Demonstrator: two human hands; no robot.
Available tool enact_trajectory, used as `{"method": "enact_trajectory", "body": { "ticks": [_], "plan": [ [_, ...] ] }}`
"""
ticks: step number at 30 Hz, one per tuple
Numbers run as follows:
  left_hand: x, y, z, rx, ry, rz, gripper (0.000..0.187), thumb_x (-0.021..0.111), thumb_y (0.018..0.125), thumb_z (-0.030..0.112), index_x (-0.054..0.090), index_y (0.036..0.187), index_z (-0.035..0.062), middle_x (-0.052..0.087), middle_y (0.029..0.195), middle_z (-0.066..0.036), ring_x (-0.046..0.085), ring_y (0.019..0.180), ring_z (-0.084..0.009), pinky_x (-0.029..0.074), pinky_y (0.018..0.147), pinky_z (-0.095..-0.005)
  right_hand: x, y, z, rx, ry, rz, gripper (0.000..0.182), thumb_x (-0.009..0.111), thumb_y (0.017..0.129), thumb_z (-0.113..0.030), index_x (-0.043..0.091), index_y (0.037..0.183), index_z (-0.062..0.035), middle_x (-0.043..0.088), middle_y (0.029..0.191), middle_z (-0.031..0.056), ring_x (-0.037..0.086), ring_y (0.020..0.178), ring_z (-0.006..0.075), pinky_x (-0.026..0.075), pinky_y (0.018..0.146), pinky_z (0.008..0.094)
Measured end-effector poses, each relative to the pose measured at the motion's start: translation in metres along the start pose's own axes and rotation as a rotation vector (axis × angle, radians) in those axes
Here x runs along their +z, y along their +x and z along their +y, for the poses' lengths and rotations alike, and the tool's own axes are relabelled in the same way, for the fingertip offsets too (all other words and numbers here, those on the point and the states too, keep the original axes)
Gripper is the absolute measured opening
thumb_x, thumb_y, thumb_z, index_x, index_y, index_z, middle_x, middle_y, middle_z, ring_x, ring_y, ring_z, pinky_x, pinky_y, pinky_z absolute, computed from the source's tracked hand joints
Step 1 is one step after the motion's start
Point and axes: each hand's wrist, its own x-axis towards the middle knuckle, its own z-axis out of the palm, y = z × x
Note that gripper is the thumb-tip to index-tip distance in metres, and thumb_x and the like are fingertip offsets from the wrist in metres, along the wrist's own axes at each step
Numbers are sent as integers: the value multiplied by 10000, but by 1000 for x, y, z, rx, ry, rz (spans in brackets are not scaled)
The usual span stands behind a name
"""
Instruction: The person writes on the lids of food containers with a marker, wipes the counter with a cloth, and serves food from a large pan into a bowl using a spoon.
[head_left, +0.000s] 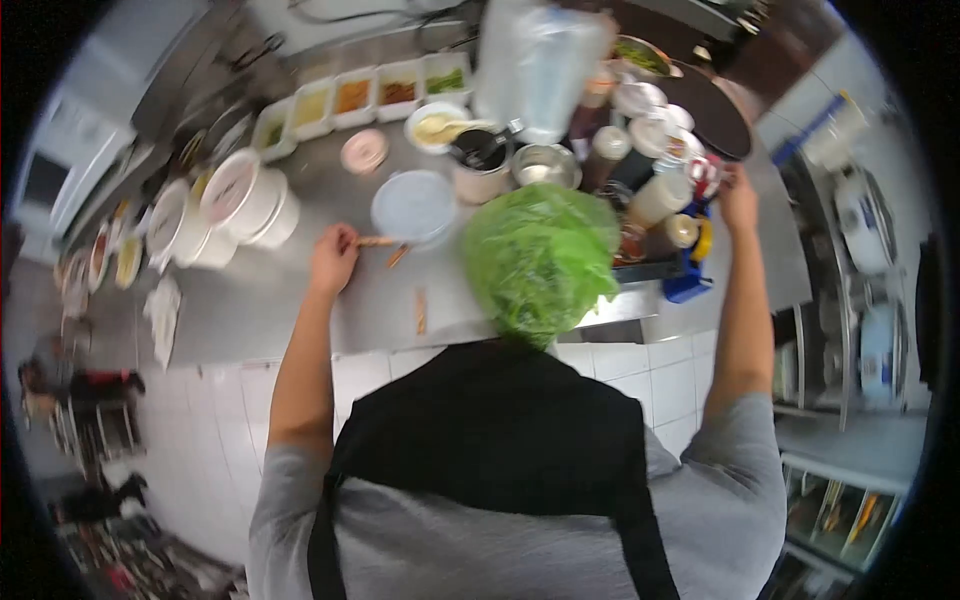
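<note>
My left hand [335,258] is over the steel table, its fingers closed on a thin brown stick [375,241]. Two similar brown pieces lie nearby, one short [397,256] and one longer [421,311]. Just beyond is a round translucent lid or container [414,207]. Far to the right, my right hand [738,200] is beside a red-and-white item [706,178], above a blue and yellow object [688,270]; its fingers are too blurred to read. A green plastic bag [540,255], seemingly filled, stands between my arms at the table edge.
White tubs [238,195] stand at the left. Behind are trays of chopped food [352,96], a bowl with pale contents [436,127] and a dark-filled pot [481,170]. Bottles [660,195] crowd the right, near a dark round pan [712,115]. A white cloth [162,318] hangs at the left edge.
</note>
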Motion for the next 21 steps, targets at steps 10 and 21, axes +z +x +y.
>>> {"method": "enact_trajectory", "body": {
  "ticks": [10, 21],
  "plan": [
    [25, -78, 95, 211, 363, -144, 865, 748, 681, 352, 305, 1395, 146, 342, 1381, -183, 306, 1287, -363, 287, 1045, -465, -21, -18, 1, -216, -318, 379, 627, 684, 782, -295, 422, 1336, -162, 477, 1208, 249, 508, 1073, 381, 416, 909, 443],
    [66, -49, 81, 176, 316, 55, 343, 587, 781, 77, 544, 1121, 70, 531, 1048, -159, 485, 970, -356, 413, 865, -426, -41, 31, -67, -465, 16, 120, 119, 608, 773, -63, 654, 882, -47, 592, 899, 137, 595, 864, 328, 478, 764, 382]
  ]
}}
